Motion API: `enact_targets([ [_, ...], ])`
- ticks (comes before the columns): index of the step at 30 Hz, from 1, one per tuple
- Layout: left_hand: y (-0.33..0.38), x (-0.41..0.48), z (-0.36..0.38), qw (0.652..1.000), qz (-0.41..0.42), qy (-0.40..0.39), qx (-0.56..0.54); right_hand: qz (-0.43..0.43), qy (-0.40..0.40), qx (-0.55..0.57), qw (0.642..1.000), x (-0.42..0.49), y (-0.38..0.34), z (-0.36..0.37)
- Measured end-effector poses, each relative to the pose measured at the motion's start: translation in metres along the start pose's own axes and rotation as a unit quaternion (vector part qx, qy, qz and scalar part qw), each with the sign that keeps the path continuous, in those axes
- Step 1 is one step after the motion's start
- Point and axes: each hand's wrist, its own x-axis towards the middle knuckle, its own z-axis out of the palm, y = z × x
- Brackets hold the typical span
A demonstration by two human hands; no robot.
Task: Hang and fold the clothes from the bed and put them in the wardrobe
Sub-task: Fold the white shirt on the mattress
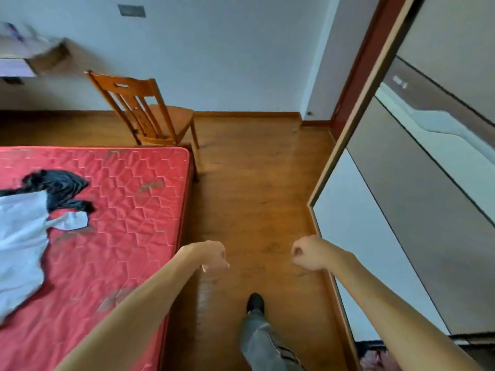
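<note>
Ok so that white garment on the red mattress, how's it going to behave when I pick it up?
Probably floppy: the white garment lies creased and spread flat on the mattress, so it should drape and hang. It looks thin, so likely light. One edge lies over the black garment, so lifting it may drag that along.

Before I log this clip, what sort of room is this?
Most likely a bedroom: a bed with a bare red mattress and clothes lying on it, a wardrobe with sliding doors on the right, and a wooden chair by the wall.
</note>
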Motion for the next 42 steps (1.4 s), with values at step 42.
enact_targets([
  [42, -0.597, 0.041, -0.168, 0.724, -0.301, 0.230, -0.576, -0.500, -0.140, -0.364, 0.773, 0.538, -0.718, -0.165],
])
